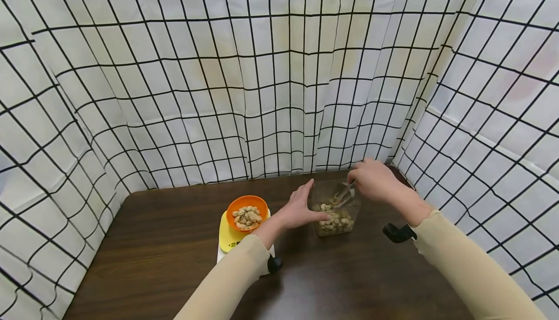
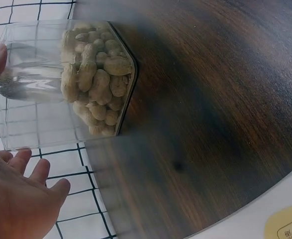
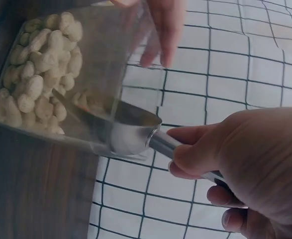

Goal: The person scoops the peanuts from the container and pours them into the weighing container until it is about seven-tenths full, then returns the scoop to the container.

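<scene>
A clear square container (image 1: pixel 334 223) of peanuts (image 2: pixel 98 87) stands on the table. My right hand (image 1: pixel 373 179) grips the handle of a metal scoop (image 3: pixel 128 129), its fingers curled round it. The scoop's bowl is tilted down inside the container, its tip at the peanuts, with some in the bowl. My left hand (image 1: pixel 301 207) lies spread along the container's left side, thumb across the near wall and fingers fairly straight. Whether every finger touches the wall I cannot tell. Left of that hand, an orange bowl (image 1: pixel 227 210) holds several peanuts.
Under the orange bowl is a yellow and white kitchen scale (image 1: pixel 227 238), partly hidden by my left forearm. The dark wooden table (image 1: pixel 174 252) ends at a white curtain with a black grid (image 1: pixel 271 92), close behind the container.
</scene>
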Tool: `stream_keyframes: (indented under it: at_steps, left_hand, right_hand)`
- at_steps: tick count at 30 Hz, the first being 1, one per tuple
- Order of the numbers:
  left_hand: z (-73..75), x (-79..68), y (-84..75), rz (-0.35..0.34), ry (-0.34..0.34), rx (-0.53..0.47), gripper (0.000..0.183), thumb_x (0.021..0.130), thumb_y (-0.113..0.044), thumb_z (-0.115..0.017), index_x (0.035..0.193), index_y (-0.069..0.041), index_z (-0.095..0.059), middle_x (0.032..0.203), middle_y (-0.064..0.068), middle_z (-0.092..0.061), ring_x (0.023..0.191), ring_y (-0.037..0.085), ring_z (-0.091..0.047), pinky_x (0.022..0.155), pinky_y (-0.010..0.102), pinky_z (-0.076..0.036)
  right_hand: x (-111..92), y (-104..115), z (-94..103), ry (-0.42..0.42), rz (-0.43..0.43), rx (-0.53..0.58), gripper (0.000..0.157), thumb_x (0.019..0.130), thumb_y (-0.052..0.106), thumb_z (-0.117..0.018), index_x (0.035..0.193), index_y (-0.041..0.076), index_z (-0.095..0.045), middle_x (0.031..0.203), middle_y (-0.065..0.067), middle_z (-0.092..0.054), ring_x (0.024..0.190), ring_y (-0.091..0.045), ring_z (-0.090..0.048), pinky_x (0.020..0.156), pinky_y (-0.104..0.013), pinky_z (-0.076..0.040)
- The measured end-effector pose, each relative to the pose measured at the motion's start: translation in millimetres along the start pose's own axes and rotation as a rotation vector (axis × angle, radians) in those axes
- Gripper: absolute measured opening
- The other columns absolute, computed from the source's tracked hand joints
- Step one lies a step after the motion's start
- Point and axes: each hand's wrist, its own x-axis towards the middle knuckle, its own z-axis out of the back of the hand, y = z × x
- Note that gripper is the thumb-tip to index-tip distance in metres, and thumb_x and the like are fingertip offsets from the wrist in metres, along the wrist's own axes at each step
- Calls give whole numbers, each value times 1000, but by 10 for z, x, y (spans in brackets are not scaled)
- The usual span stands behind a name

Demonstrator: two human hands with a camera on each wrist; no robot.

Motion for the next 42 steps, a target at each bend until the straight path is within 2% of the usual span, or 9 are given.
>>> stream_keyframes:
  at_steps: [3,6,14,21,26,34,37,42]
  left_hand:
    - [2,12,-1,-6,-11,9,108,87,-52,-78,166,-25,-10,169,4,-15,154,38,-7,117,60,-25]
    - [11,10,-9,-13,-22,33,106,87,-54,-78,166,-24,-14,168,4,-19,154,38,-10,116,58,-27]
    - [25,25,-7,-21,-46,63,103,87,-52,-78,165,-21,-18,166,6,-23,153,35,-15,116,56,-29]
    - [17,15,-17,-12,-42,40,104,87,-51,-78,165,-19,-17,166,7,-22,153,37,-14,116,58,-29]
    - [5,22,-24,-16,-40,38,102,88,-49,-78,164,-19,-17,166,7,-22,153,37,-14,116,58,-29]
    - [4,26,-37,-19,-43,34,103,88,-50,-78,165,-20,-16,166,7,-22,153,37,-13,116,58,-28]
    - [17,28,-27,-16,-47,31,103,88,-49,-78,165,-20,-15,167,7,-21,154,38,-11,117,59,-27]
    - [-8,29,3,-13,-39,26,102,88,-50,-77,165,-21,-16,167,6,-21,154,37,-12,117,58,-27]
  right_hand:
    - [40,57,-58,33,23,-85,23,94,-2,-65,98,15,-80,95,-5,-68,85,-29,-57,77,-44,-51]
    - [57,76,-122,62,35,-97,22,93,-2,-66,98,14,-80,94,-6,-67,83,-28,-56,78,-44,-51]
    - [64,-35,-103,176,-11,105,29,97,-3,-55,108,12,-78,102,-5,-67,96,-30,-59,84,-47,-51]
    - [1,-52,-246,117,1,137,25,98,0,-59,106,13,-78,97,-2,-63,90,-25,-53,77,-43,-47]
    - [-59,-29,-262,97,-1,132,24,98,1,-60,106,14,-78,97,-1,-63,90,-24,-53,76,-41,-46]
    - [2,33,-229,164,-55,147,27,100,0,-54,107,11,-77,97,-4,-61,91,-28,-51,81,-45,-46]
    - [30,14,-227,183,-31,156,25,100,1,-56,108,11,-77,98,-4,-62,93,-28,-52,83,-46,-46]
    - [39,-83,-229,205,8,258,18,98,2,-63,106,11,-77,100,-2,-66,91,-24,-58,82,-46,-48]
